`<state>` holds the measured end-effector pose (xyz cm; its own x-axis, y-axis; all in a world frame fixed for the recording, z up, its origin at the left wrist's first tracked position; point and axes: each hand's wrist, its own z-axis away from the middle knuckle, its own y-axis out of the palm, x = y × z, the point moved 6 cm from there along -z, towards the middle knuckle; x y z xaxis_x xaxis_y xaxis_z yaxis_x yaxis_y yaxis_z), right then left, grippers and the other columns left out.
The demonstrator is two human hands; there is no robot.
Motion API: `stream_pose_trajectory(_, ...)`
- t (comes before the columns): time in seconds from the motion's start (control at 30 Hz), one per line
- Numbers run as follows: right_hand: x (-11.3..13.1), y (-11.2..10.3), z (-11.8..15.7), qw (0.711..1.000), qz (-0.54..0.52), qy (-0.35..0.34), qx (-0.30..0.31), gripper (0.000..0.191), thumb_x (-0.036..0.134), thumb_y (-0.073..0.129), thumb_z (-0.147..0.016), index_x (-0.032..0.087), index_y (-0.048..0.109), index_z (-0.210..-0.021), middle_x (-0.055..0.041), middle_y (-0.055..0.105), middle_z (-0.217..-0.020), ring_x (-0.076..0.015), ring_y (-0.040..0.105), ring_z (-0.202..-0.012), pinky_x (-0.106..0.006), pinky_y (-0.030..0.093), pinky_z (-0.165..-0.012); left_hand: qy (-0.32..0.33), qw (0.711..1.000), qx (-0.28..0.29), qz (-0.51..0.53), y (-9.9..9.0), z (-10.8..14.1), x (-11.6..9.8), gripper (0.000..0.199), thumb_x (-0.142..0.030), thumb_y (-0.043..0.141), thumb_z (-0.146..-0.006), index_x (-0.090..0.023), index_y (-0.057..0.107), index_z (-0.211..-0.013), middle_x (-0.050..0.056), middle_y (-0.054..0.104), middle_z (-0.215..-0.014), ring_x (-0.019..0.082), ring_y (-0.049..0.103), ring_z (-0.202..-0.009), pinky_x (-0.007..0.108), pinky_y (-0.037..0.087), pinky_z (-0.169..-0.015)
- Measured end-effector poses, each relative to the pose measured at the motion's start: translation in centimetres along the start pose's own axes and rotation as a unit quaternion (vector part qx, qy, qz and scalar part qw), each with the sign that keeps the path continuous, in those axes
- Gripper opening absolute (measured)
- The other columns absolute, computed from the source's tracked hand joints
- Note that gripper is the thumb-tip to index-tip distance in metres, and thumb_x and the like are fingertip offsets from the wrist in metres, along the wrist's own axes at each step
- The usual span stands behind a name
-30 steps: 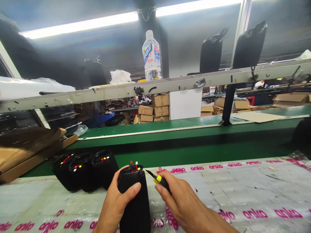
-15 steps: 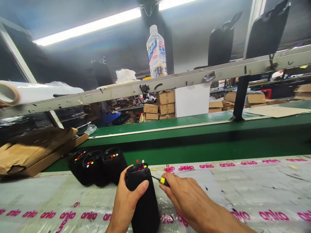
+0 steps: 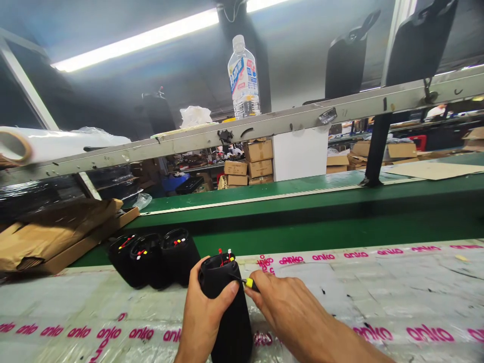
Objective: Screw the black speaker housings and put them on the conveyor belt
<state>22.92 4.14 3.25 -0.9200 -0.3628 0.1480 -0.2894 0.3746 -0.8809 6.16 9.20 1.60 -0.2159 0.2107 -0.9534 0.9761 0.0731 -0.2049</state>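
Note:
My left hand (image 3: 207,315) is wrapped round a black, fabric-covered speaker housing (image 3: 233,327), thumb across its near side just below the rim. The housing stands upright, tilted slightly. Out of its open top rise thin wires with red, white and yellow connectors (image 3: 229,251). In my right hand (image 3: 291,307) is a screwdriver (image 3: 250,284) with a yellow and black handle. Its thin dark shaft points left and meets the housing's upper right side; the tip is hard to make out. Several similar black housings (image 3: 181,254) stand close together to the left, wires showing in their tops.
Plastic-wrapped sheeting with pink lettering covers the worktable (image 3: 340,287). A green conveyor surface (image 3: 302,222) runs behind it. Flattened cardboard (image 3: 68,232) lies at left. Overhead, a metal rail (image 3: 181,138) carries a water bottle (image 3: 244,83) and a plastic roll (image 3: 49,143).
The housing and both hands sit slightly farther right in view. The screwdriver's shaft now overlaps the housing's side more. Both hands keep their grips.

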Motion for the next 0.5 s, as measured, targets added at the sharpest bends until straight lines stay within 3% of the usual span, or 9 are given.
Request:
stream_pose_trajectory(0.17,0.14,0.03,-0.04,1.000,0.005,0.011,0.006,0.019,0.034,0.049,-0.102,0.024,0.045,-0.086,0.0017,0.062,-0.062,-0.0237,0.064,-0.051,-0.033,0.012,-0.043,-0.010,1.000,-0.021,-0.005,0.06,-0.12,0.02,0.074,-0.051,0.079,-0.067,-0.022,0.046,-0.126,0.007,0.066,-0.113,0.026,0.064,-0.103,0.038,0.052,-0.092)
stream_pose_trajectory(0.5,0.60,-0.90,-0.51,0.999,0.042,0.019,0.021,0.021,0.033,0.052,-0.102,0.022,0.049,-0.084,0.0010,0.062,-0.058,-0.0250,0.066,-0.049,-0.033,0.013,-0.041,-0.014,0.999,-0.033,-0.038,0.26,0.21,-0.44,0.079,-0.050,0.078,-0.066,-0.023,0.041,-0.131,0.007,0.061,-0.120,0.028,0.060,-0.110,0.043,0.047,-0.099)
